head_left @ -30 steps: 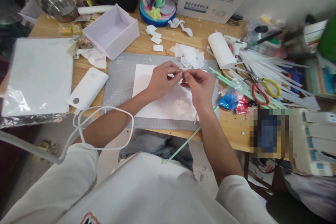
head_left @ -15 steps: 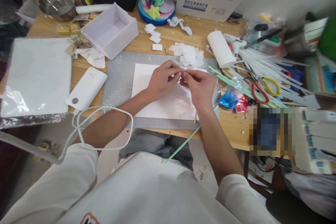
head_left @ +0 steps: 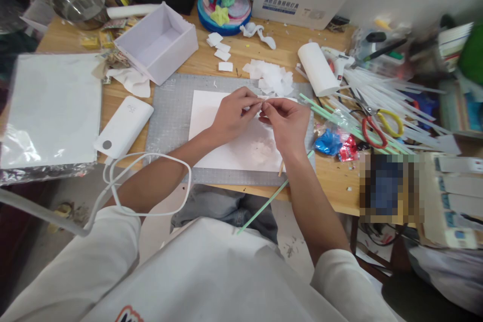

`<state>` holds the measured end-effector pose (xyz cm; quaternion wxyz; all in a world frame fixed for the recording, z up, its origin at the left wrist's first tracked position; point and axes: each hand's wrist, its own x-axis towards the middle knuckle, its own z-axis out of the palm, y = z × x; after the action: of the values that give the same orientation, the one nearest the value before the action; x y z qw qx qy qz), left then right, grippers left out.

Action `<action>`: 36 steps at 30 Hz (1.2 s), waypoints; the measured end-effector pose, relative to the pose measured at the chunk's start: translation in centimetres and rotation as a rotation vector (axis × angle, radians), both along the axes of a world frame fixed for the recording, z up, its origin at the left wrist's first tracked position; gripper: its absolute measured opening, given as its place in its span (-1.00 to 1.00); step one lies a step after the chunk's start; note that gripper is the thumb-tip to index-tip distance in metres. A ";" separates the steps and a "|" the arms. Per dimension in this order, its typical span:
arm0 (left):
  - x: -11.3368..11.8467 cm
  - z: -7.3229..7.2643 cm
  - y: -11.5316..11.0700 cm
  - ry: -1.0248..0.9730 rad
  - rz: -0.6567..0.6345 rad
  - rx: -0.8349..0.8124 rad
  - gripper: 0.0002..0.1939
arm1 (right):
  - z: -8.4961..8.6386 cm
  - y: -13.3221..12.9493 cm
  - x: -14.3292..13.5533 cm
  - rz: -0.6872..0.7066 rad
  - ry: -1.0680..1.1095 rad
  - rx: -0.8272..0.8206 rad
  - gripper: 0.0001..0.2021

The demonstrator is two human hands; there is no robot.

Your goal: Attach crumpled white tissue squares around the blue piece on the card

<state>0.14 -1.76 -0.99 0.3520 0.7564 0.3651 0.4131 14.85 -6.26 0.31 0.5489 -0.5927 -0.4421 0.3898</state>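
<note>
Head view: hands (head_left: 234, 116) (head_left: 290, 123) stay together over white paper (head_left: 222, 153), as before; whether they clamp anything, I cannot tell.

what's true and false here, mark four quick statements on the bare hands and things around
1. The bare left hand and bare right hand have their fingertips close together. True.
2. The metal scissors with red and yellow handles lie left of the rectangular white paper sheet. False: they lie right of it.
3. A white cable meets the white rounded power bank at its near end. True.
4. The shiny round steel bowl is right of the open lilac box. False: it is left of it.
</note>
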 end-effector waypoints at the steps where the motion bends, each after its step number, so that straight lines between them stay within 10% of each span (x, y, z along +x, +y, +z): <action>1: 0.0 0.0 0.0 0.011 0.002 0.000 -0.77 | 0.0 0.0 0.0 0.001 -0.001 -0.005 -0.88; 24: 0.3 0.4 -0.2 -0.097 0.092 -0.157 -0.84 | 0.0 0.0 0.1 0.022 0.023 -0.030 -0.88; 36: 0.1 -0.8 -0.1 -0.062 -0.011 0.109 -0.75 | 0.0 0.0 0.1 -0.023 0.004 -0.022 -0.86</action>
<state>0.25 -1.83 -1.83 0.3237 0.7633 0.3269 0.4536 14.97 -6.26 0.33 0.5477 -0.6028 -0.4301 0.3895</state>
